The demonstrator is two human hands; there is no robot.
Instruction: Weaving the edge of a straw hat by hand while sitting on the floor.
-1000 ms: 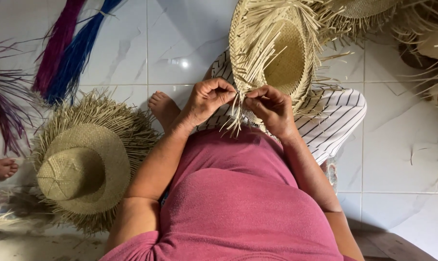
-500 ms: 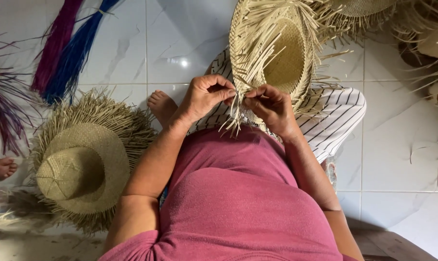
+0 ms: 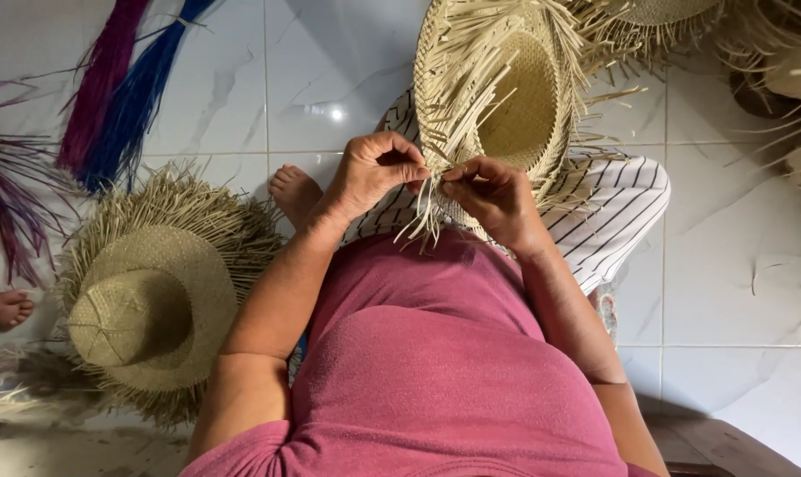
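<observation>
Pinching loose strands at the near rim of the unfinished straw hat [image 3: 506, 97], both hands [image 3: 378, 172] grip fibres; crown woven, fringe untucked.

Floor: white glossy tiles [image 3: 330, 79] with faint grey veining lie under me; thin dark grout lines cross them
Light: one small bright glint [image 3: 336, 114] sits on a tile ahead of me; the tiles look evenly lit, shadows soft
Left side: a finished straw hat [image 3: 144, 305] with a ragged fringe lies crown up on the tiles; beyond it, bundles of purple fibre [image 3: 100, 84] and blue fibre [image 3: 140, 97] lie side by side
Right side: more pale straw work [image 3: 771, 53] is heaped at the top corner; loose strands are scattered near it
Lower right: a brown wooden edge [image 3: 727, 446] shows; what it belongs to I cannot tell
</observation>
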